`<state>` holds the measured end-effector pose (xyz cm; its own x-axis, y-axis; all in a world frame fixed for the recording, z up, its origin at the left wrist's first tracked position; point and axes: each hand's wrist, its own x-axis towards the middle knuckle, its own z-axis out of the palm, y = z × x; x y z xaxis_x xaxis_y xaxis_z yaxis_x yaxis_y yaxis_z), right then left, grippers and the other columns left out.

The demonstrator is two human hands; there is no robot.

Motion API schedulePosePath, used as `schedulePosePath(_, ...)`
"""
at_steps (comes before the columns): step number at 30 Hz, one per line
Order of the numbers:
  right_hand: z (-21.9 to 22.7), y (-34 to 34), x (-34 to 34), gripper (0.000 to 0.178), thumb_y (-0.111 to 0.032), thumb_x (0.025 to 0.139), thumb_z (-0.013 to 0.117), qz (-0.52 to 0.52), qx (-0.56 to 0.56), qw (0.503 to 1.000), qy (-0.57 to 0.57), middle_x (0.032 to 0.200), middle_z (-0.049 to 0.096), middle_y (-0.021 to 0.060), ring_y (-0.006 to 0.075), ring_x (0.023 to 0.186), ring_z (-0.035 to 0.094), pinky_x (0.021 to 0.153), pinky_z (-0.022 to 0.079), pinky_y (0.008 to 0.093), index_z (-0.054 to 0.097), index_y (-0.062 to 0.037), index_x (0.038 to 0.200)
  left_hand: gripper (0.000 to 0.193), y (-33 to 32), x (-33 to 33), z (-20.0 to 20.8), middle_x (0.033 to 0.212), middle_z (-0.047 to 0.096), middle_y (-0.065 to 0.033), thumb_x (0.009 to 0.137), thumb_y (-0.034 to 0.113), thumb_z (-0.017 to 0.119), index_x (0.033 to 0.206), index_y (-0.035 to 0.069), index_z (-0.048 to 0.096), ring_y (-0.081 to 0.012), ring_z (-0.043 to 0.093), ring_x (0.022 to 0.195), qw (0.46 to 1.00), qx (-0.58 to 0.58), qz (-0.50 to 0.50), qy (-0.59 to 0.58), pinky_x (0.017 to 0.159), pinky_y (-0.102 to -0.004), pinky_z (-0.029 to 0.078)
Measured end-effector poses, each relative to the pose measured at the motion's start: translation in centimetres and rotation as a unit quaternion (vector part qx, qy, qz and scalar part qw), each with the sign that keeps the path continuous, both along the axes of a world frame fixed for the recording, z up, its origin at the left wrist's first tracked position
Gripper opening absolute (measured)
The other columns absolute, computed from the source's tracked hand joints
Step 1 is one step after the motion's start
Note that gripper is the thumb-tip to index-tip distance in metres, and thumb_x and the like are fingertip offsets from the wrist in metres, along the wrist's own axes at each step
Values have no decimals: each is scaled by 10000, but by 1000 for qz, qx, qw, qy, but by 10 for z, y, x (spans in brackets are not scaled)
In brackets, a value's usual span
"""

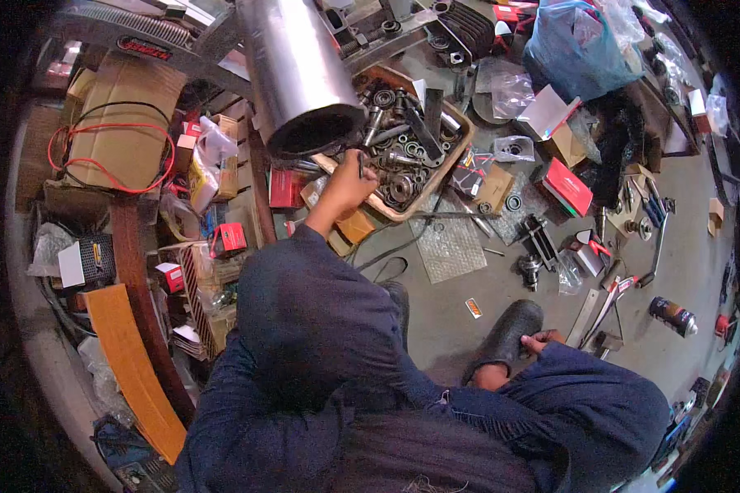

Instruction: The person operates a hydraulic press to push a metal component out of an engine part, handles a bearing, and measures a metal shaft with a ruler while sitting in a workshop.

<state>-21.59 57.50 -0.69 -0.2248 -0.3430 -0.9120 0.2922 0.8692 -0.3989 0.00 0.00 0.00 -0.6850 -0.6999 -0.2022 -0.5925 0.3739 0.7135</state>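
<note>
My left hand [349, 187] reaches over the near left rim of a tray [427, 202] full of greasy metal gears, shafts and bearings. Its fingers are closed around a small dark thing I cannot make out. Just above that hand hangs the dark mouth of a large silver metal cylinder [300, 70]. My right hand [543, 340] lies low beside a black shoe [512, 330], with finger and thumb pressed together at the shoe's edge. Whether something small is between them is hidden, and the dark clothing covers part of this hand.
Cardboard boxes [123, 115] and an orange curved strip [131, 361] lie at the left. To the right are a red box [566, 187], bubble wrap [450, 249], a spray can [672, 315] and several hand tools [654, 209]. A blue plastic bag [580, 49] sits at the far right.
</note>
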Motion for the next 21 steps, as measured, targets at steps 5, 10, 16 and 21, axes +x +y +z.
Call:
schedulePosePath(5,36,-20,-2,369,-328,827,835,27,33,998,46,725,727,115,176,614,676,594,541,329,743,29,807,694,-14,-15,56,851,671,-118,888,-15,681,1487,-37,331,-180,651,655,962,260,2,-84,615,-346,547)
schedulePosePath(10,-28,25,3,394,-380,868,786,25,63,993,92,770,737,99,166,682,665,637,515,328,769,14,855,175,-60,12,102,895,642,-38,1015,54,530,1152,8,629,-120,623,787,958,245,-35,144,723,-282,512)
schedulePosePath(16,-40,29,-6,372,-332,928,727,109,37,993,5,900,758,107,206,844,716,789,562,335,743,14,1065,98,-67,-25,184,945,657,-37,1025,75,561,1104,53,614,-126,644,851,887,142,145,413,760,-280,529)
schedulePosePath(21,42,14,-46,403,-314,938,714,173,11,980,96,972,754,120,203,925,712,838,557,331,699,29,1150,133,-104,-63,176,942,682,-50,988,45,615,1119,24,621,-133,655,834,807,152,238,518,736,-269,530)
